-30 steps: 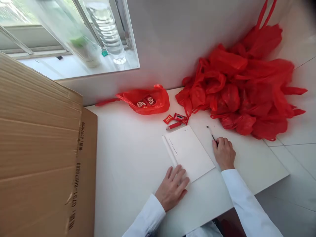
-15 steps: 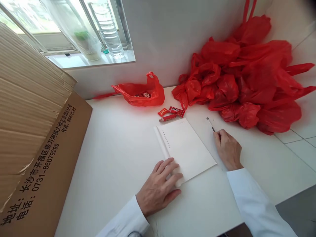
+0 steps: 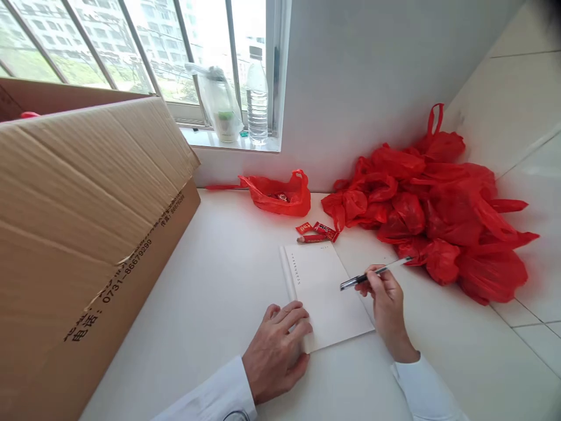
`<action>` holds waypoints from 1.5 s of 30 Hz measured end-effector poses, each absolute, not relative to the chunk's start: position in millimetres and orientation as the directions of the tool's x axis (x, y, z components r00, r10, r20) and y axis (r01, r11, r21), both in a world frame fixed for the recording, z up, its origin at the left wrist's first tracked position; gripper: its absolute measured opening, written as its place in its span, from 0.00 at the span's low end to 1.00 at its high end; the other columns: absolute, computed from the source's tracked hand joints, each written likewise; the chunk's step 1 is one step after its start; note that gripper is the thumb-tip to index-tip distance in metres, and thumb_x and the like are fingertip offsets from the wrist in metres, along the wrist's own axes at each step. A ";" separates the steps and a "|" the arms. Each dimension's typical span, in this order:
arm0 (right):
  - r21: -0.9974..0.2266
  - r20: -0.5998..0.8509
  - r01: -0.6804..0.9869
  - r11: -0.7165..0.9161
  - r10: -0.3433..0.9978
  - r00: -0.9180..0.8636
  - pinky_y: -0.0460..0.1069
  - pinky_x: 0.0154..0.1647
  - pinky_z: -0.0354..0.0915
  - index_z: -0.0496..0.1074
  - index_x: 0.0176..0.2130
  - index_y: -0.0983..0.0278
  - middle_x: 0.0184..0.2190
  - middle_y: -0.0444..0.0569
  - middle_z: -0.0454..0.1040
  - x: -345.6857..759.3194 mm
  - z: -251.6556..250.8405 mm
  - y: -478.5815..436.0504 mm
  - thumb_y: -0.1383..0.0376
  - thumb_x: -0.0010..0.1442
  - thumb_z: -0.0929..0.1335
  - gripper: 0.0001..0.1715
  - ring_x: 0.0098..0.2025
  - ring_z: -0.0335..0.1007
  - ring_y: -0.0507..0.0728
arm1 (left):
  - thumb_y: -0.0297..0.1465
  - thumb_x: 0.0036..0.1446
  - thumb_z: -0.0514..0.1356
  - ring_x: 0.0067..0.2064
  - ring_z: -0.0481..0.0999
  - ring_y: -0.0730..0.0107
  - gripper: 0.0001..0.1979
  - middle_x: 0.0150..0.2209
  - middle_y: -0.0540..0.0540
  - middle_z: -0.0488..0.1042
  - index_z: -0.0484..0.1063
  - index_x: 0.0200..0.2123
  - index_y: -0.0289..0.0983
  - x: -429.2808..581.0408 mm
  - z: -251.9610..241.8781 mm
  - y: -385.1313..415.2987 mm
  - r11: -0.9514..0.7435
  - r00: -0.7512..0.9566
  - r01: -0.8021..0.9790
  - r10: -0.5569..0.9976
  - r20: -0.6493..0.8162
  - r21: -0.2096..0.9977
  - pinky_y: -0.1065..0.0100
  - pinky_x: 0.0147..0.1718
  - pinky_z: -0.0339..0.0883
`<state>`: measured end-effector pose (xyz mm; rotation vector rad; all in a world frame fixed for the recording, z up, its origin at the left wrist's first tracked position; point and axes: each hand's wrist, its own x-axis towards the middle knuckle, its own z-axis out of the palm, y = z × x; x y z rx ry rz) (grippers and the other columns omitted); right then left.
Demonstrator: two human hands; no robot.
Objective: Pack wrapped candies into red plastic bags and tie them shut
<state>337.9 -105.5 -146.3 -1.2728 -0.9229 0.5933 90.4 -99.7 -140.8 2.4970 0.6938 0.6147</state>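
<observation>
My right hand [image 3: 385, 301] holds a pen [image 3: 357, 282] between thumb and fingers. The pen's dark end points left over the notebook, and its clear barrel reaches out to the right. Beneath it lies a notebook [image 3: 326, 304] with white pages, a short column of small handwriting near its left side and a few marks at the top. My left hand [image 3: 280, 348] rests on the notebook's lower left edge, where the pages are folded back. Its fingers are slightly bent and apart, and the thumb lies near the bottom corner.
Small red snack packets [image 3: 326, 231] and a red stick-shaped item [image 3: 312, 238] lie above the notebook. Behind is an open red plastic bag [image 3: 280, 202]. Several red bags [image 3: 438, 199] are heaped at right. A large cardboard box [image 3: 100, 193] stands left; a water bottle [image 3: 258, 105] is on the windowsill.
My right hand has lifted the pen off the table and moved it left over the notebook, its dark end now leftward. The left hand stays at the notebook's edge. The view has tilted up.
</observation>
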 end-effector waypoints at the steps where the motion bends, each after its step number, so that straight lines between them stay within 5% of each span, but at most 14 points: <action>1: -0.971 0.235 0.071 0.228 0.865 0.443 0.44 0.24 0.60 0.65 0.34 0.62 0.24 0.41 0.67 326.6 -143.2 -104.5 0.58 0.61 0.66 0.10 0.23 0.65 0.49 | 0.25 0.49 0.56 0.58 0.64 0.51 0.20 0.49 0.42 0.71 0.63 0.47 0.40 89.8 -141.4 -100.3 -0.735 0.754 0.365 0.593 0.282 0.571 0.52 0.49 0.58; 6: -0.984 0.180 0.021 0.178 0.981 0.074 0.44 0.24 0.60 0.65 0.31 0.62 0.23 0.40 0.65 282.2 -129.8 -109.3 0.59 0.61 0.65 0.10 0.23 0.66 0.49 | 0.38 0.58 0.58 0.53 0.68 0.58 0.24 0.52 0.42 0.68 0.54 0.55 0.41 86.7 -137.2 -97.6 -0.496 0.652 0.319 0.733 0.193 0.808 0.57 0.51 0.63; 9: -0.985 0.174 0.014 0.174 0.985 0.002 0.45 0.25 0.59 0.64 0.30 0.62 0.23 0.39 0.65 262.4 -128.2 -115.6 0.59 0.62 0.64 0.11 0.23 0.65 0.49 | 0.39 0.65 0.50 0.48 0.68 0.63 0.10 0.43 0.46 0.71 0.63 0.45 0.41 88.8 -134.9 -95.6 -0.512 0.679 0.274 0.702 0.213 0.814 0.62 0.47 0.65; 11: -0.984 0.180 0.003 0.180 0.984 0.007 0.45 0.26 0.59 0.65 0.30 0.62 0.22 0.39 0.64 253.1 -129.5 -116.2 0.59 0.61 0.65 0.11 0.23 0.63 0.48 | 0.37 0.67 0.44 0.45 0.68 0.64 0.12 0.37 0.47 0.70 0.64 0.37 0.40 91.2 -134.9 -95.7 -0.534 0.675 0.281 0.701 0.231 0.797 0.63 0.43 0.65; 18: -0.912 0.127 -0.217 0.348 0.743 0.657 0.41 0.15 0.46 0.58 0.24 0.62 0.12 0.32 0.49 289.4 -117.9 -89.3 0.63 0.56 0.65 0.13 0.14 0.42 0.45 | 0.33 0.67 0.41 0.40 0.65 0.64 0.13 0.31 0.47 0.66 0.57 0.30 0.40 91.2 -139.0 -99.2 -0.616 0.678 0.312 0.678 0.284 0.724 0.60 0.40 0.66; 21: -0.912 0.131 -0.240 0.333 0.790 0.599 0.41 0.18 0.56 0.64 0.29 0.61 0.13 0.35 0.59 300.5 -111.1 -82.4 0.60 0.56 0.66 0.09 0.16 0.54 0.46 | 0.29 0.67 0.43 0.48 0.66 0.63 0.10 0.40 0.44 0.70 0.62 0.38 0.38 92.4 -139.4 -99.6 -0.663 0.707 0.278 0.631 0.319 0.695 0.58 0.46 0.67; 25: -0.942 -0.004 -0.322 0.090 0.960 0.279 0.46 0.26 0.68 0.70 0.40 0.64 0.24 0.45 0.74 281.8 -121.2 -74.8 0.55 0.55 0.67 0.17 0.26 0.70 0.52 | 0.24 0.65 0.48 0.62 0.61 0.58 0.09 0.54 0.41 0.70 0.62 0.46 0.35 97.4 -137.7 -99.8 -0.730 0.779 0.367 0.580 0.238 0.577 0.46 0.60 0.57; 32: -0.995 0.047 -0.071 0.076 0.938 0.343 0.39 0.15 0.48 0.59 0.26 0.62 0.14 0.33 0.57 262.2 -148.1 -66.2 0.61 0.57 0.69 0.15 0.16 0.47 0.44 | 0.27 0.66 0.45 0.66 0.55 0.59 0.10 0.61 0.40 0.65 0.65 0.40 0.36 99.3 -139.3 -98.1 -0.767 0.831 0.426 0.541 0.126 0.480 0.37 0.61 0.53; 38: -1.000 -0.010 0.011 -0.012 0.976 0.215 0.42 0.19 0.57 0.64 0.34 0.61 0.19 0.37 0.67 264.9 -145.5 -71.6 0.63 0.60 0.64 0.03 0.18 0.58 0.47 | 0.26 0.65 0.46 0.65 0.58 0.56 0.09 0.61 0.38 0.64 0.65 0.37 0.36 100.1 -148.2 -93.6 -0.825 0.838 0.383 0.499 0.220 0.415 0.36 0.56 0.62; 45: -0.972 0.063 0.233 0.000 0.963 0.261 0.43 0.21 0.53 0.59 0.24 0.62 0.15 0.35 0.60 266.1 -144.2 -73.3 0.68 0.57 0.64 0.12 0.18 0.53 0.46 | 0.27 0.65 0.45 0.61 0.66 0.55 0.13 0.58 0.39 0.69 0.67 0.33 0.36 103.4 -156.2 -90.3 -0.881 0.820 0.356 0.455 0.347 0.313 0.38 0.49 0.70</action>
